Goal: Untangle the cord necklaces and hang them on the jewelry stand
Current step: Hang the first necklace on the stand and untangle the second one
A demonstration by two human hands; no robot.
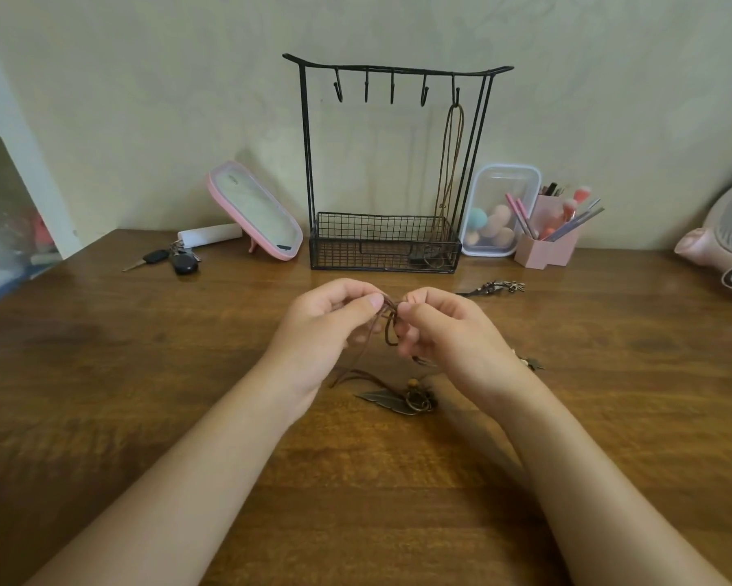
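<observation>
One necklace (451, 162) is done: it hangs from the rightmost hook of the jewelry stand (309, 162), with its lower end down in the stand's wire basket. The other four hooks are bare, so most of the work looks to be ahead.

In front of the stand, above the table (144, 374), both hands work at a tangle of brown cord (389, 310). The left hand (326, 327) has its fingers curled, with thumb and forefinger pinching the cord at the knot. The right hand (449, 332) is curled the same way and pinches the cord from the other side, with a small loop hanging between the two. The fingertips nearly meet.

From the knot, loose strands trail down to a leaf pendant (387, 401) lying on the table, nearer the person than the stand. Another pendant (495, 287) lies just in front of the stand's right corner, and a small metal piece (531, 362) shows beside the right wrist. Whether their cords join this tangle I cannot tell.

By my reckoning the knot is not yet free, and at least two necklaces remain to be separated and hung.
</observation>
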